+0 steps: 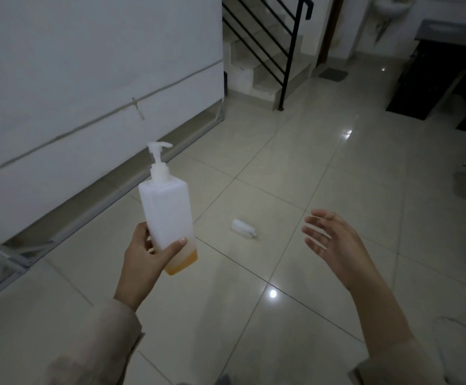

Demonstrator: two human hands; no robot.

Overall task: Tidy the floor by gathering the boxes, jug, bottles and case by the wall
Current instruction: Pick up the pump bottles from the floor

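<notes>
My left hand grips a white square pump bottle near its base and holds it upright above the floor. A little orange liquid sits at the bottle's bottom. A small clear bottle lies on its side on the tiles, between my two hands and a bit farther off. My right hand hangs in the air to the right of it, fingers spread and holding nothing.
A white wall with a metal frame along its foot runs down the left. A staircase with a black railing stands at the back. Dark furniture fills the far right. Glossy beige tiles cover the floor.
</notes>
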